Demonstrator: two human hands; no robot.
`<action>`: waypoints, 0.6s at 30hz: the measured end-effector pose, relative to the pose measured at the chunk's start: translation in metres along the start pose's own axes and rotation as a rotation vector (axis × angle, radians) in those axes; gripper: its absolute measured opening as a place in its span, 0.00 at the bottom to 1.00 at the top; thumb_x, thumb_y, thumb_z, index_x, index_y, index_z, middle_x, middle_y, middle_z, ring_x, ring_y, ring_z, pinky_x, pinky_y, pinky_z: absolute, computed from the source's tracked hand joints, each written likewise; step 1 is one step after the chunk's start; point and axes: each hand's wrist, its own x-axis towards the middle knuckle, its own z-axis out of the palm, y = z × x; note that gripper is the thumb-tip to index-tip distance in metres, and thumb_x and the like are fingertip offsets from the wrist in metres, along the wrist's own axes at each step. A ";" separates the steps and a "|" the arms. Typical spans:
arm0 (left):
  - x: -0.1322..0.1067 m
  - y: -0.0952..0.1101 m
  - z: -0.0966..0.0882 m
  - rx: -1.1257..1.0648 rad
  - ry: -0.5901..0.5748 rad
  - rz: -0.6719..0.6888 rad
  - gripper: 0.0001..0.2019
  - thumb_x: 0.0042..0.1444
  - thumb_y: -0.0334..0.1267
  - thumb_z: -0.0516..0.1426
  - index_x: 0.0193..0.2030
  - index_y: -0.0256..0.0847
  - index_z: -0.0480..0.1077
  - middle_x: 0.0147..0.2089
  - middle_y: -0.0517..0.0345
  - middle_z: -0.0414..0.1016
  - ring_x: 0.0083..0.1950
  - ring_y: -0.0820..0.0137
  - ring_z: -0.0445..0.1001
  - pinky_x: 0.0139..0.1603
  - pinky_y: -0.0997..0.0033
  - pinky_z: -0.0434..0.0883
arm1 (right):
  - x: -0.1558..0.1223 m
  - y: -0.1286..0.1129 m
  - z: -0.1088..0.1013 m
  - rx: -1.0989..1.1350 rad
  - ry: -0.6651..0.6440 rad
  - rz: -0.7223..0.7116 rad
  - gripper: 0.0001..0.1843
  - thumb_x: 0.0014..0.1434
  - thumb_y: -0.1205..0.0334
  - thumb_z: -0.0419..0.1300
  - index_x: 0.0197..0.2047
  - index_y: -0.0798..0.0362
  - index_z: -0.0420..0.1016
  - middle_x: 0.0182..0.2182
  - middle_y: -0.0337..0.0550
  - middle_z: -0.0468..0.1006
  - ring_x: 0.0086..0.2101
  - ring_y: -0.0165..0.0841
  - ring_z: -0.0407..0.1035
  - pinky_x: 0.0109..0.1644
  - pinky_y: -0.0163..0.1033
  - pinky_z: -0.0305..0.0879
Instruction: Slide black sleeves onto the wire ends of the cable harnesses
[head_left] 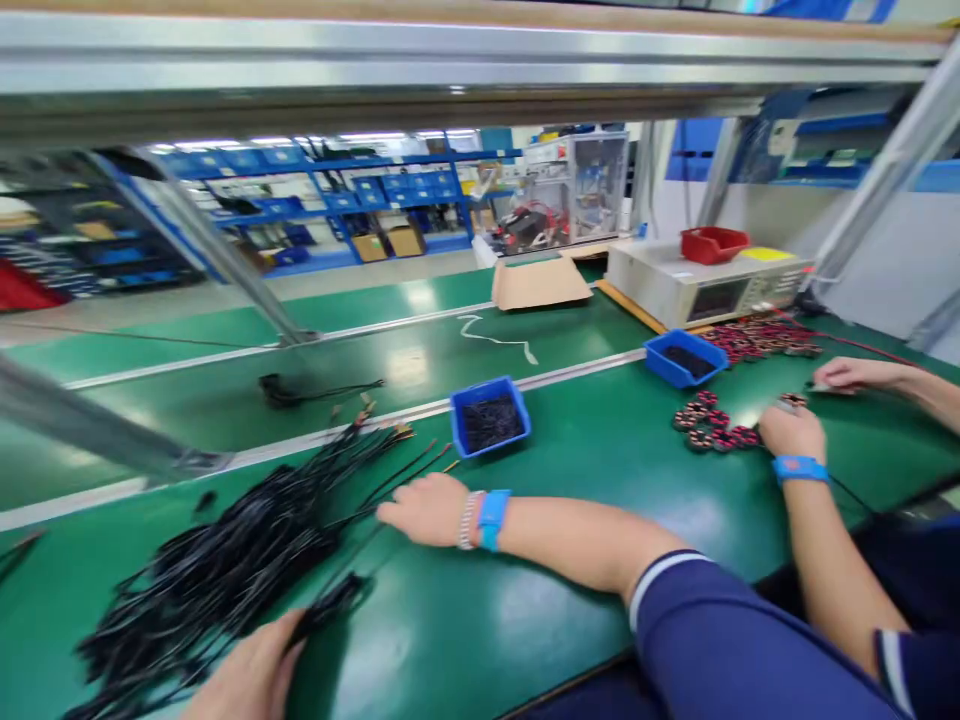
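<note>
A large heap of long black cables [247,540] lies on the green bench to the left, their coppery ends pointing away from me. At the bottom edge, my left hand [251,665] is partly cut off and closed around a small bundle of black cables [337,600]. My right hand [431,510], with a blue wrist strap [493,518] and a beaded bracelet, is closed on a thin black cable at the heap's right side. Its fingertips are blurred. Just beyond that hand stands a blue bin [490,418] of small dark pieces.
On my right, a co-worker's hands [796,435] handle a copper-wound ring. Wound rings [720,420] lie near a second blue bin [684,358]. Behind are a bench instrument [701,285] with a red bin [714,244] and a cardboard piece [540,283]. Metal posts [217,250] cross the bench.
</note>
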 end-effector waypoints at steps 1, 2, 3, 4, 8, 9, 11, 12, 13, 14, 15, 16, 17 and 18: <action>-0.003 0.008 -0.010 0.024 0.042 -0.021 0.36 0.54 0.37 0.43 0.63 0.55 0.21 0.37 0.58 0.77 0.38 0.58 0.76 0.38 0.50 0.72 | -0.009 0.001 -0.001 0.015 -0.059 -0.015 0.14 0.63 0.63 0.41 0.46 0.50 0.64 0.36 0.40 0.72 0.35 0.32 0.66 0.32 0.35 0.57; -0.005 0.014 -0.020 0.027 0.073 -0.027 0.35 0.55 0.38 0.43 0.63 0.60 0.24 0.37 0.61 0.77 0.37 0.60 0.76 0.37 0.55 0.74 | -0.019 0.003 -0.001 0.016 -0.103 -0.011 0.13 0.63 0.62 0.42 0.45 0.49 0.65 0.35 0.40 0.73 0.33 0.31 0.67 0.31 0.35 0.57; -0.006 0.019 -0.031 0.012 0.064 -0.048 0.33 0.55 0.38 0.44 0.62 0.65 0.28 0.37 0.65 0.76 0.36 0.63 0.76 0.36 0.60 0.75 | -0.028 0.006 -0.001 0.015 -0.103 -0.029 0.13 0.62 0.63 0.43 0.43 0.51 0.67 0.34 0.41 0.73 0.32 0.31 0.67 0.31 0.35 0.56; -0.006 0.022 -0.042 -0.005 0.018 -0.088 0.30 0.56 0.39 0.45 0.62 0.68 0.36 0.37 0.68 0.76 0.36 0.65 0.76 0.35 0.64 0.75 | -0.036 0.011 0.000 0.014 -0.092 -0.045 0.13 0.62 0.64 0.44 0.42 0.52 0.68 0.34 0.43 0.73 0.33 0.31 0.67 0.32 0.35 0.56; 0.015 0.017 -0.078 -0.022 -0.246 -0.108 0.16 0.54 0.47 0.49 0.50 0.56 0.65 0.46 0.62 0.73 0.49 0.65 0.70 0.48 0.64 0.69 | -0.057 0.031 0.004 0.069 -0.066 0.008 0.13 0.61 0.63 0.46 0.37 0.52 0.72 0.31 0.43 0.73 0.32 0.30 0.68 0.33 0.34 0.56; 0.027 0.012 -0.082 0.014 -0.229 -0.135 0.21 0.52 0.51 0.51 0.51 0.51 0.65 0.54 0.56 0.68 0.56 0.61 0.64 0.55 0.60 0.63 | -0.059 0.034 0.004 0.074 -0.068 0.015 0.13 0.61 0.62 0.47 0.37 0.52 0.72 0.31 0.43 0.73 0.31 0.30 0.67 0.32 0.34 0.56; 0.057 -0.003 -0.083 0.121 -0.193 -0.257 0.38 0.44 0.59 0.54 0.61 0.45 0.54 0.64 0.47 0.51 0.65 0.53 0.47 0.60 0.50 0.52 | -0.061 0.035 0.004 0.077 -0.069 0.033 0.12 0.60 0.62 0.48 0.37 0.52 0.73 0.31 0.43 0.73 0.31 0.30 0.67 0.33 0.34 0.56; 0.073 -0.012 -0.080 0.146 -0.235 -0.301 0.46 0.38 0.62 0.56 0.63 0.44 0.48 0.66 0.45 0.44 0.65 0.49 0.41 0.60 0.46 0.48 | -0.061 0.034 0.004 0.079 -0.067 0.042 0.12 0.60 0.63 0.48 0.37 0.52 0.73 0.31 0.43 0.72 0.31 0.30 0.67 0.33 0.34 0.56; 0.089 -0.022 -0.076 0.146 -0.305 -0.351 0.52 0.33 0.64 0.57 0.64 0.44 0.44 0.67 0.43 0.40 0.65 0.46 0.38 0.59 0.43 0.46 | -0.060 0.032 0.005 0.084 -0.060 0.053 0.12 0.60 0.63 0.48 0.38 0.52 0.73 0.31 0.43 0.72 0.31 0.30 0.67 0.33 0.35 0.56; 0.103 -0.033 -0.071 0.128 -0.381 -0.397 0.57 0.29 0.66 0.57 0.65 0.44 0.41 0.67 0.41 0.38 0.65 0.43 0.37 0.58 0.41 0.45 | -0.060 0.031 0.007 0.090 -0.049 0.063 0.12 0.60 0.63 0.48 0.39 0.51 0.73 0.31 0.43 0.72 0.31 0.30 0.67 0.34 0.35 0.56; 0.114 -0.043 -0.065 0.105 -0.440 -0.427 0.59 0.27 0.67 0.57 0.65 0.44 0.38 0.67 0.39 0.37 0.65 0.41 0.37 0.57 0.39 0.44 | -0.060 0.029 0.009 0.096 -0.033 0.074 0.13 0.60 0.63 0.48 0.39 0.51 0.73 0.31 0.43 0.72 0.31 0.30 0.67 0.34 0.35 0.56; 0.124 -0.053 -0.060 0.084 -0.479 -0.442 0.60 0.26 0.68 0.56 0.65 0.45 0.36 0.67 0.39 0.37 0.65 0.40 0.37 0.56 0.38 0.43 | -0.059 0.029 0.011 0.103 -0.014 0.083 0.13 0.61 0.63 0.47 0.40 0.51 0.73 0.31 0.43 0.72 0.32 0.30 0.67 0.35 0.35 0.57; 0.131 -0.062 -0.056 0.065 -0.506 -0.449 0.61 0.25 0.68 0.56 0.65 0.45 0.35 0.67 0.38 0.37 0.64 0.40 0.37 0.56 0.37 0.42 | -0.060 0.028 0.014 0.109 0.007 0.089 0.14 0.61 0.63 0.47 0.41 0.51 0.73 0.31 0.43 0.72 0.32 0.30 0.66 0.35 0.35 0.57; 0.136 -0.071 -0.052 0.047 -0.525 -0.458 0.61 0.26 0.69 0.55 0.65 0.46 0.34 0.67 0.38 0.38 0.65 0.40 0.37 0.55 0.36 0.42 | -0.060 0.028 0.017 0.112 0.031 0.095 0.14 0.61 0.62 0.46 0.42 0.51 0.73 0.31 0.43 0.71 0.32 0.30 0.66 0.36 0.35 0.57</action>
